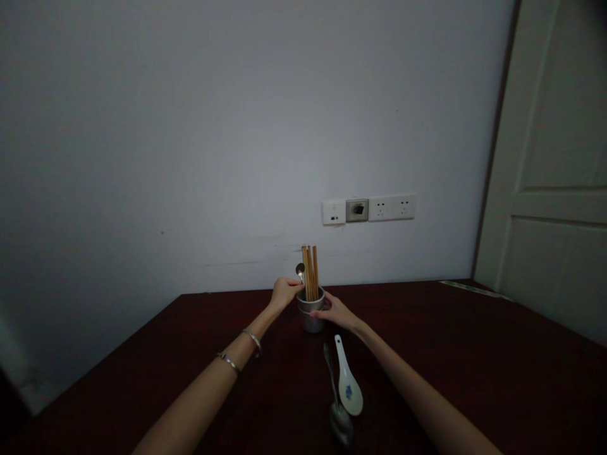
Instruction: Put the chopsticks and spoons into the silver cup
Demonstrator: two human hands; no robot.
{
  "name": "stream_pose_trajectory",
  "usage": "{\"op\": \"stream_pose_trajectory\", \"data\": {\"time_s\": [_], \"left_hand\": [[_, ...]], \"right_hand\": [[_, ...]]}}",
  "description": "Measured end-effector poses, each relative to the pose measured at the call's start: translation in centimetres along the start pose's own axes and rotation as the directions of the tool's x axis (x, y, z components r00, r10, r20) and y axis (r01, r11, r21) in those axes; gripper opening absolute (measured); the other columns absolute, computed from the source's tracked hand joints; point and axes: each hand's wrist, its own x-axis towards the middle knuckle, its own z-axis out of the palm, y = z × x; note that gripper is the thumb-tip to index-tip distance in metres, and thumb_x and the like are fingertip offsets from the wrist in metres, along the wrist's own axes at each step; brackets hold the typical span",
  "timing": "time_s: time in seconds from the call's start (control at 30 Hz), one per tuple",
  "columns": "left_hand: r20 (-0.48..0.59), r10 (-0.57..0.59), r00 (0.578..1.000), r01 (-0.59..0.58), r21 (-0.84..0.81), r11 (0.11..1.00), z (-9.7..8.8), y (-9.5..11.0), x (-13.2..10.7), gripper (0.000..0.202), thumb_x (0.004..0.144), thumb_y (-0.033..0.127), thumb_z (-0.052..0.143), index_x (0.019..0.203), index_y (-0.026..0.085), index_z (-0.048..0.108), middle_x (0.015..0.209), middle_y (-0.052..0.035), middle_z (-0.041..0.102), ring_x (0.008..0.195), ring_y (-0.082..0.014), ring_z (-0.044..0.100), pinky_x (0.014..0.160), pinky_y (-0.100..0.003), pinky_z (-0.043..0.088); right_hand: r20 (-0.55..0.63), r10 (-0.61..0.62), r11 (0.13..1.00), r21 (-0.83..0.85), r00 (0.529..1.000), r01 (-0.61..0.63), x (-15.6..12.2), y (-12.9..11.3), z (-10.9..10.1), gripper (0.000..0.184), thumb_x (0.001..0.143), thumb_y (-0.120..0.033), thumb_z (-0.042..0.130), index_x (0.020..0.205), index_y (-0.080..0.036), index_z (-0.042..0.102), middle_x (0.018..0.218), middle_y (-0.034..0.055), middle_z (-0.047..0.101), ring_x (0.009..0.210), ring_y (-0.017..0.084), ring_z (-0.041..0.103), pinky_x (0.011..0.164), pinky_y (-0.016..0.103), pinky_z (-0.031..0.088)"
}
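A grey metal cup (312, 322) stands upright on the dark red table, with several wooden chopsticks (310, 272) rising out of it. My right hand (337, 311) is wrapped around the cup's right side. At the cup's left rim, my left hand (286, 291) pinches the handle of a small metal spoon (300, 269), whose bowl points up beside the chopsticks. The spoon's lower end is hidden by the fingers and the cup. Nearer to me lie a white ceramic spoon (348, 385) with a blue mark and a larger metal spoon (341, 423), side by side.
The dark red table (450, 354) meets a pale wall (237, 158) just behind the cup. Wall sockets (391, 207) sit above it to the right. A light-coloured panelled door (550, 158) stands at the far right.
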Motion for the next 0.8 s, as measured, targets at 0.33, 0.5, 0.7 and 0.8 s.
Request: {"op": "stream_pose_trajectory", "data": {"time_s": [0.33,0.5,0.7,0.8], "left_hand": [[-0.002,-0.027,1.0,0.027,-0.025,0.999,0.1,0.1,0.0,0.016,0.063,0.021,0.062,0.076,0.013,0.069,0.078,-0.0054,0.068,0.074,-0.0176,0.061,0.067,-0.027,0.045],[-0.01,-0.021,1.0,0.02,-0.088,0.996,-0.2,0.4,-0.4,0.016,0.063,0.021,0.064,0.076,0.013,0.069,0.079,-0.0067,0.068,0.074,-0.0174,0.062,0.068,-0.027,0.046],[-0.034,-0.064,0.997,0.056,-0.2,0.978,-0.8,1.1,-1.5,0.019,0.063,0.025,0.064,0.076,0.012,0.068,0.08,-0.0088,0.068,0.074,-0.0172,0.062,0.069,-0.027,0.046],[-0.049,-0.098,0.994,0.085,-0.223,0.971,-1.1,1.2,-2.1,0.025,0.064,0.028,0.062,0.081,0.01,0.067,0.081,-0.0098,0.067,0.075,-0.0178,0.061,0.067,-0.027,0.046]], "right_hand": [[-0.008,0.008,1.0,0.02,1.0,-0.008,0.0,0.2,0.0,0.068,0.049,-0.026,0.076,0.11,-0.019,0.047,0.11,0.0075,0.057,0.102,0.022,0.053,0.092,0.041,0.038],[-0.009,0.003,1.0,0.021,1.0,-0.003,0.0,0.2,0.0,0.068,0.049,-0.026,0.076,0.11,-0.019,0.048,0.11,0.007,0.058,0.102,0.022,0.053,0.092,0.04,0.038],[-0.009,-0.004,1.0,0.007,1.0,0.004,-0.2,-0.3,0.1,0.065,0.05,-0.027,0.075,0.11,-0.019,0.049,0.111,0.0069,0.057,0.101,0.022,0.053,0.092,0.041,0.038],[0.002,-0.005,1.0,0.014,1.0,0.005,-0.2,-0.4,0.1,0.067,0.051,-0.025,0.075,0.112,-0.019,0.048,0.111,0.0073,0.057,0.1,0.022,0.054,0.092,0.04,0.037]]}}
